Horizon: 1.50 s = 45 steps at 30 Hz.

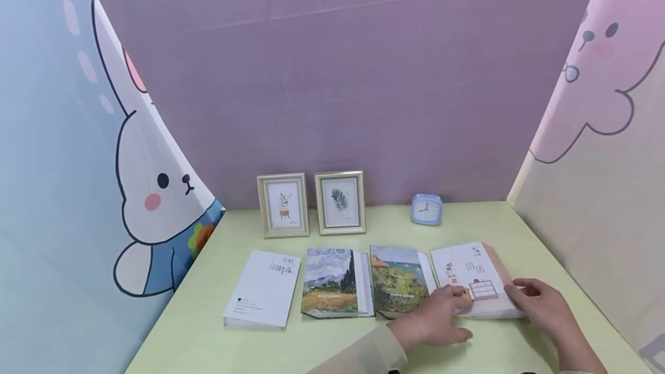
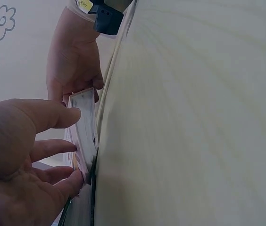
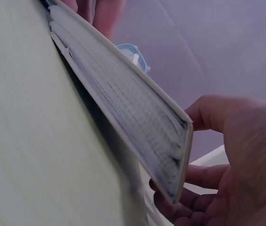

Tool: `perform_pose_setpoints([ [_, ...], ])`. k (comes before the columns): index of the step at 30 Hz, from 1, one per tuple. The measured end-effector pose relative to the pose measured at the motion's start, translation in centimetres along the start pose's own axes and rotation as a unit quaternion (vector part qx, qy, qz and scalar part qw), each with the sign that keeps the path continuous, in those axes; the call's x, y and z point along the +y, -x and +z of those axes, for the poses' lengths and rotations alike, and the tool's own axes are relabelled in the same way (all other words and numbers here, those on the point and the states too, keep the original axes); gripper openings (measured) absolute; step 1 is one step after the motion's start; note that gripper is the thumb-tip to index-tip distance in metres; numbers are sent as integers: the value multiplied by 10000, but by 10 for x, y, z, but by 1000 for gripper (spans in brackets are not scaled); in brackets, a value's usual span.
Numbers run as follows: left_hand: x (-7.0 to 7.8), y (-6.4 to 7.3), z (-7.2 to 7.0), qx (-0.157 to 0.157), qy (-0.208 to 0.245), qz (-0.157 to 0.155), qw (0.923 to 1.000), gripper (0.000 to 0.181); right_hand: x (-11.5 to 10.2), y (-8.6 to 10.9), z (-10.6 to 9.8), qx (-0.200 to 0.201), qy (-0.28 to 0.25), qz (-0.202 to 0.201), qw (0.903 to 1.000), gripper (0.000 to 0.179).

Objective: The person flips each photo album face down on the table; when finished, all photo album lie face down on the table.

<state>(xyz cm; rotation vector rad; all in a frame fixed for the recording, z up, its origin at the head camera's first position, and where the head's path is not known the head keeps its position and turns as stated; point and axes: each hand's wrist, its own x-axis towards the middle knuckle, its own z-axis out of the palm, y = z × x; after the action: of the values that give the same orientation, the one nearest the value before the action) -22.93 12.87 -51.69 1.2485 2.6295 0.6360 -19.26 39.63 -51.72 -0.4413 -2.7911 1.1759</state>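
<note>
A white photo album [image 1: 485, 287] with small drawings on its cover lies at the right end of a row. My right hand [image 1: 545, 307] grips its spine edge, thumb at the top cover and fingers at the lower edge in the right wrist view, where the album's page block [image 3: 123, 89] shows and a dark gap opens beneath it. My left hand [image 1: 436, 316] touches the album's near left corner with its fingertips, the thumb held apart. In the left wrist view the left hand [image 2: 24, 150] is spread beside the page edges [image 2: 83, 117].
Two painted-cover photo albums [image 1: 329, 284] [image 1: 400, 281] and a plain white album [image 1: 262, 290] lie to the left. Behind stand two picture frames [image 1: 265, 212] [image 1: 318, 206] and a blue alarm clock [image 1: 426, 220]. Curtain walls enclose the green table [image 1: 208, 351].
</note>
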Motion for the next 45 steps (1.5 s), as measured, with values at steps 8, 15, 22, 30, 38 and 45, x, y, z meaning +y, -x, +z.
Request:
perform_pose_setpoints([
  [8,0,-1,0,-54,-85,88,9999,62,4,-3,1,-194,129,43,9997,73],
  [15,1,-2,1,-71,-144,31,9999,64,1,-1,1,-272,173,34,9995,69],
  [22,2,-1,-1,-112,-270,73,9995,63,0,1,0,-206,281,-40,9994,61],
  [30,3,0,-1,-97,-298,34,9995,67,0,1,0,-167,298,-62,9994,60],
  [38,1,2,-5,-79,168,117,9998,72,4,-1,-2,-110,280,-242,9993,66],
  [45,-9,4,-12,295,692,256,9968,66,0,-1,-1,168,419,-584,9973,61],
])
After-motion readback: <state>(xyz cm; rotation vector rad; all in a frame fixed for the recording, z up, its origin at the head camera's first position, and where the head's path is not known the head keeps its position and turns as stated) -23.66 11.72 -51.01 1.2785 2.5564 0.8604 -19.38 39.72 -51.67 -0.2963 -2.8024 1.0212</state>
